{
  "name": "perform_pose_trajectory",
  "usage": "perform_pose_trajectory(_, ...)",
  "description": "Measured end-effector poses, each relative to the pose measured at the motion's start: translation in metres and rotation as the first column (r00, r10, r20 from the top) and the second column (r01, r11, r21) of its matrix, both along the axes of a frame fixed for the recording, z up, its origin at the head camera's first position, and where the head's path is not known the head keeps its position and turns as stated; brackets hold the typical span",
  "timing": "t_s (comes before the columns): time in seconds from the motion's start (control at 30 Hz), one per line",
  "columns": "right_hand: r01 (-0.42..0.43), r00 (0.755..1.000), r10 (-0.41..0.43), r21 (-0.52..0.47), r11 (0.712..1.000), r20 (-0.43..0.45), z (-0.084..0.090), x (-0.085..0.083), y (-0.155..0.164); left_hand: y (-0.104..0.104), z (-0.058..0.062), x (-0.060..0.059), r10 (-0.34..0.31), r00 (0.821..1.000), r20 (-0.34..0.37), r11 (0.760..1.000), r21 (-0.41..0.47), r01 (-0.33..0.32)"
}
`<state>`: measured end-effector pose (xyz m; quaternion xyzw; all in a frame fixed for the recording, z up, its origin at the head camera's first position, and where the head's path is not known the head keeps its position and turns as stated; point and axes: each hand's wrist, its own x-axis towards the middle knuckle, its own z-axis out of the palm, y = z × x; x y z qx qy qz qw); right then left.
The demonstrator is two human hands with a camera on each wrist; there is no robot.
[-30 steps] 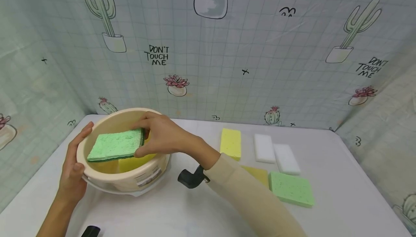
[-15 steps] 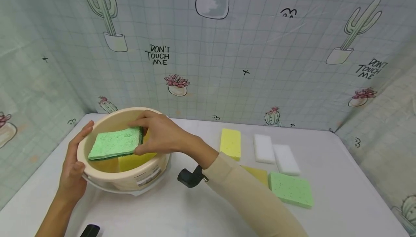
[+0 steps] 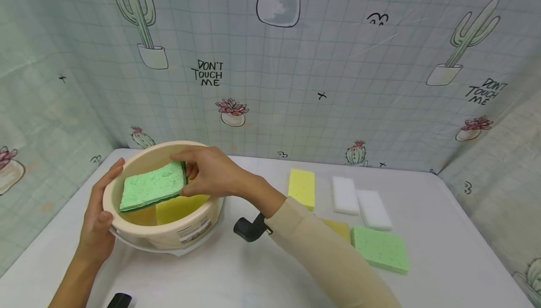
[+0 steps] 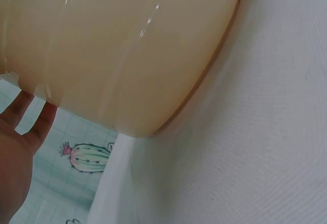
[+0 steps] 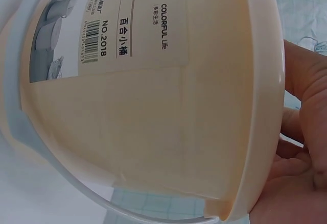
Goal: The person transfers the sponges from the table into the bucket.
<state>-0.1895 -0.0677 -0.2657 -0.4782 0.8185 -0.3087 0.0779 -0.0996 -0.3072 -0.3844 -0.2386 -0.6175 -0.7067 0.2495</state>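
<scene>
- Since the earlier frames, the green sponge (image 3: 153,186) is being tilted a little more steeply over the tub (image 3: 162,238), its right end raised near the far rim; the rest of the scene is being left as it was.
- That sponge is being pinched at its right edge by the right hand (image 3: 211,174), thumb below and curled fingers above, at lower left of the head view.
- It is being held inside the tub's mouth, above a yellow sponge (image 3: 179,206) that is lying in the tub.
- The tub's left rim is being steadied by the left hand (image 3: 99,214), fingers spread against the outer wall and thumb at the rim.
- In the left wrist view, the tub wall (image 4: 122,45) is being shown filling the upper half, with straight fingers (image 4: 36,124) at the left edge.
- In the right wrist view, a printed label (image 5: 107,25) is being shown on the tub's side at upper left, with the palm (image 5: 294,183) at lower right.
- At lower right of the head view, more sponges are being left on the table (image 3: 444,251): one yellow (image 3: 301,188), two white (image 3: 344,194) (image 3: 374,209), one green (image 3: 379,249).
- A black clip (image 3: 249,227) is being worn under the right wrist.
</scene>
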Motion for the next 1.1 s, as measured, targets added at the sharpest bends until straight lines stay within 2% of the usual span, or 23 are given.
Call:
perform_pose_trajectory(0.43,0.022,0.990,-0.017,-0.036,0.999,0.138,-0.001,-0.002,0.011,0.003,0.003,0.000,0.028,0.999,0.023,0.999,-0.021,-0.027)
perform_pose_trajectory(0.73,-0.007,0.989,0.009,-0.017,1.000,0.145,0.000,-0.002,0.007,0.002,0.002,-0.001,0.027,1.000,-0.011,0.999,-0.022,-0.027)
perform_pose_trajectory(1.1,-0.024,0.991,0.029,-0.036,0.999,0.129,-0.002,-0.002,0.006,0.001,0.000,0.002,0.033,0.999,0.003,0.999,-0.025,-0.033)
